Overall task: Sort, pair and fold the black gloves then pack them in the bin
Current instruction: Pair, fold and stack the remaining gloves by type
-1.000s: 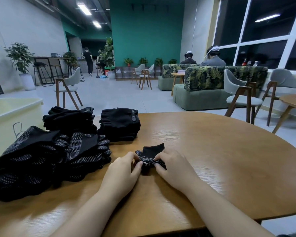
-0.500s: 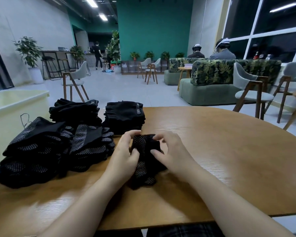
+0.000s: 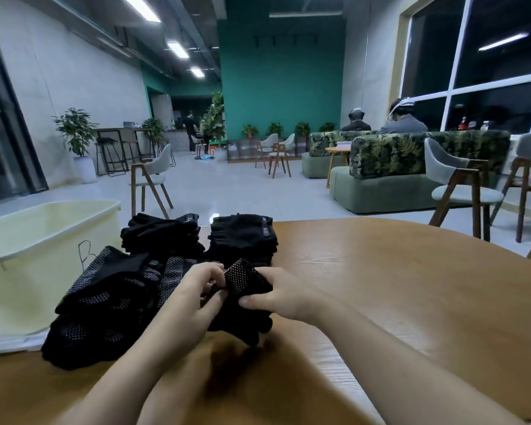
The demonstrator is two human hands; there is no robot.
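Both hands work one dotted black glove (image 3: 246, 282) just above the round wooden table (image 3: 411, 286), near its left side. The left hand (image 3: 190, 299) pinches its near edge, fingers curled, and the right hand (image 3: 284, 297) grips it from the other side, thumb across the front; how the glove is folded is hard to make out, since its lower part hangs dark beneath their palms. Just left lies a loose heap of dotted gloves (image 3: 105, 305), with two neat folded stacks (image 3: 242, 237) behind at the table's far-left edge. Beyond that edge stands a pale yellow bin (image 3: 43, 234), its inside mostly hidden from here.
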